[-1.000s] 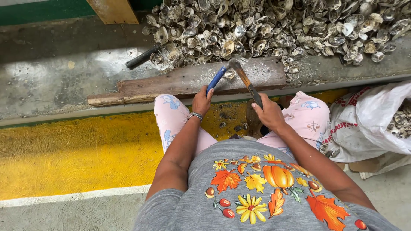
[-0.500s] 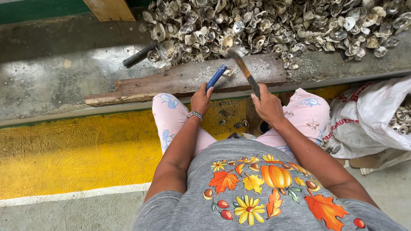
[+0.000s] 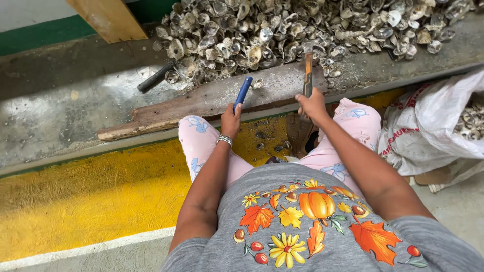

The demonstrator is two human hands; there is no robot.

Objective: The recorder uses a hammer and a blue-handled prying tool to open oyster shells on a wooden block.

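The left hand (image 3: 231, 120) is closed around a blue-handled tool (image 3: 243, 92), whose tip points toward a small oyster shell (image 3: 257, 83) that lies on the wooden plank (image 3: 201, 103). The right hand (image 3: 312, 105) is clamped on the wooden handle of a hammer (image 3: 307, 70), which stands almost upright with its metal head over the edge of the shell pile (image 3: 302, 27). The two hands are apart, each one on its own tool, and the plank lies between them and the pile. The pile covers the far part of the grey concrete surface (image 3: 60, 106). A dark handle (image 3: 156, 77) sticks out from the left edge of the pile. A white sack (image 3: 433, 126) with more shells stands on the right, beside the person's knee. A silver bracelet (image 3: 224, 140) is on the left wrist.
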